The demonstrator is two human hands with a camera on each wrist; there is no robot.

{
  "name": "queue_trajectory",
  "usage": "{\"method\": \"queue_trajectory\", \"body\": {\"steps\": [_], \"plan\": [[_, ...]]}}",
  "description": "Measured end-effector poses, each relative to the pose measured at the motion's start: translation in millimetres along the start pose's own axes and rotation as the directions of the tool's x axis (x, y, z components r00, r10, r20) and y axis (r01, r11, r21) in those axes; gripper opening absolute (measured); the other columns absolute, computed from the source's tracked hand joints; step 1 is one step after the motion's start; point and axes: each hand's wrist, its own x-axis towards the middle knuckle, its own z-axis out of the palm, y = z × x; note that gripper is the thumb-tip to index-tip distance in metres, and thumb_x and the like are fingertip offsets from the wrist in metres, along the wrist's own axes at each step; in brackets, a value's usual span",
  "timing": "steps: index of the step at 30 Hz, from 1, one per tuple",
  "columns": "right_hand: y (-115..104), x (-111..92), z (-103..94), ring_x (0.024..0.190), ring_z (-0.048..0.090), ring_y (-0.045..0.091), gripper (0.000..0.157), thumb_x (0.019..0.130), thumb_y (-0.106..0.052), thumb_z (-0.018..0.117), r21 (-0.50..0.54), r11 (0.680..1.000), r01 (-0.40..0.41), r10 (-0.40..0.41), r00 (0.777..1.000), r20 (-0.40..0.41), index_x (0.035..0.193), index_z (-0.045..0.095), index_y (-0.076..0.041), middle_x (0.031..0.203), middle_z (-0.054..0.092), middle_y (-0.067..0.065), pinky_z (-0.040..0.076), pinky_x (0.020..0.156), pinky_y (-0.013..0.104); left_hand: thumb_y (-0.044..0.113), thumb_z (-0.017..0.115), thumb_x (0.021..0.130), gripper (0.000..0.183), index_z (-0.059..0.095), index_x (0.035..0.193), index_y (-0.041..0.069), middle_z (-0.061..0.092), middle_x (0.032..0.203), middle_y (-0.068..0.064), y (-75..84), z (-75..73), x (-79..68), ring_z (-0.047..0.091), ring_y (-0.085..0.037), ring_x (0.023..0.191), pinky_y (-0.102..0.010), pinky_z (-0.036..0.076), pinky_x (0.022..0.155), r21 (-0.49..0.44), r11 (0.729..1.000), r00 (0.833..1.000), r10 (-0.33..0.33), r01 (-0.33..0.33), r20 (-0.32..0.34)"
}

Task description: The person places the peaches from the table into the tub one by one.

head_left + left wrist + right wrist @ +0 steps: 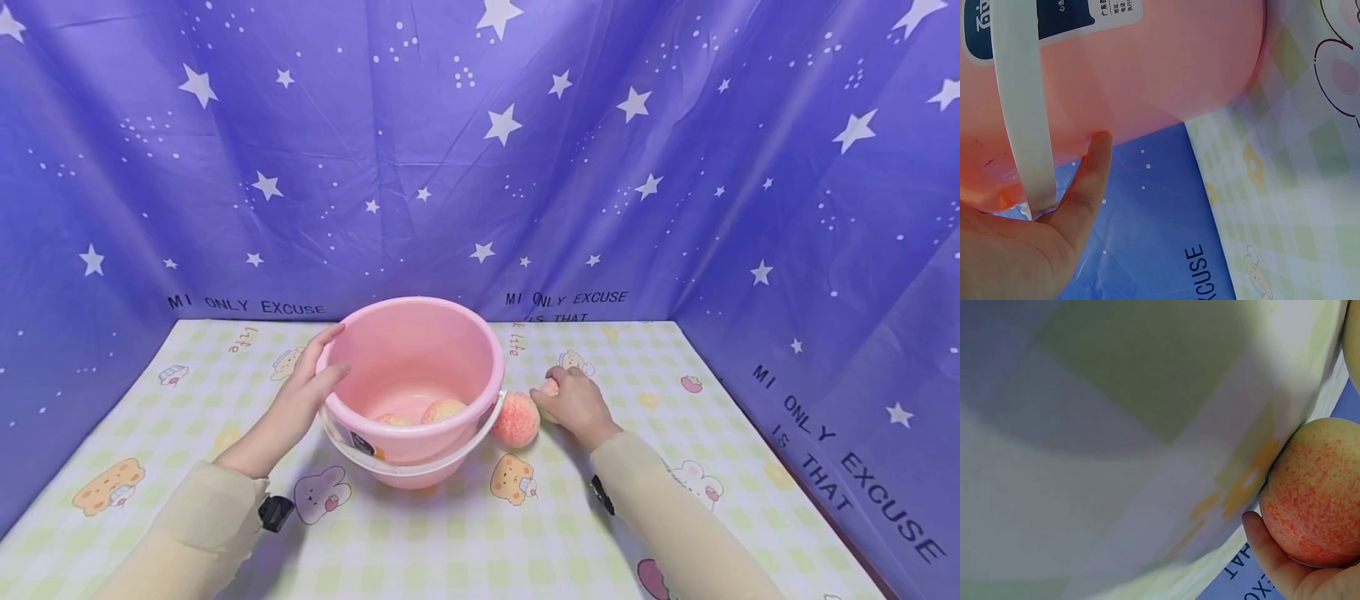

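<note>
A pink bucket (420, 354) stands upright on the table, its white handle (420, 467) hanging down at the front. My left hand (296, 396) holds the bucket's left rim; the left wrist view has a finger (1094, 165) against the pink wall (1166, 69). Inside the bucket lie two peaches, one (442, 411) fuller in view than the other (392, 419). Right of it a reddish peach (516, 421) rests by the handle. Just beyond that, my right hand (579, 408) grips another peach (551, 387), seen larger as a yellow-red peach (1316, 494) in the right wrist view.
A green-and-white checked cloth with cartoon prints (600, 533) covers the table (420, 550). Behind and at the sides hangs a purple-blue curtain (420, 150) with white stars, close to the table's back edge.
</note>
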Motion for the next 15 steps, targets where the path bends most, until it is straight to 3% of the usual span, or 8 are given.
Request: {"method": "queue_trajectory", "body": {"steps": [15], "plan": [[0.3,1.6,-0.8,0.099,0.062,0.038,0.058,0.084,-0.043,0.063,0.025,1.0,-0.013,0.013,1.0,0.016,0.127,0.06,-0.003,0.118,0.06,0.023,0.053,0.091,0.05,0.027,0.043,0.1,0.065,0.017,0.159,0.017,0.007,0.166,-0.016,0.6,-0.8,0.4,0.003,-0.041,0.153,-0.073,0.005,0.116,0.011,1.0,1.0,-0.008,0.008,-0.001]]}}
